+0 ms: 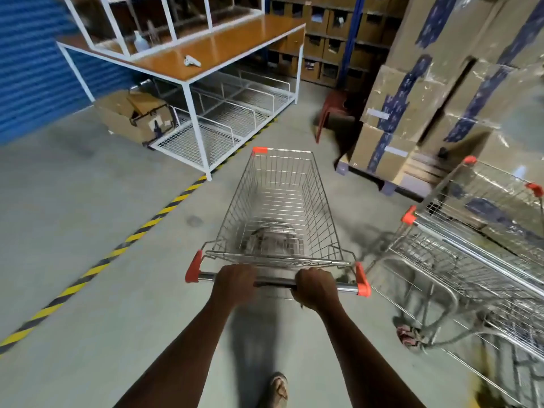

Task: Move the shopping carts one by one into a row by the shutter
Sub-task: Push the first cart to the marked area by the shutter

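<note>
An empty wire shopping cart [279,201] with orange corner caps stands straight in front of me on the grey floor. My left hand [234,279] grips the left part of its chrome handle bar [273,281]. My right hand [315,287] grips the right part of the same bar. Other wire carts [471,254] are nested together at the right edge. The blue shutter [32,69] fills the far left.
A white-framed workbench [206,54] with a wooden top and wire shelves stands ahead on the left, with a torn cardboard box [135,116] beside it. Wrapped stacked cartons [441,98] on a pallet rise at the right. A yellow-black floor stripe [117,248] runs diagonally. A red stool [332,110] stands behind.
</note>
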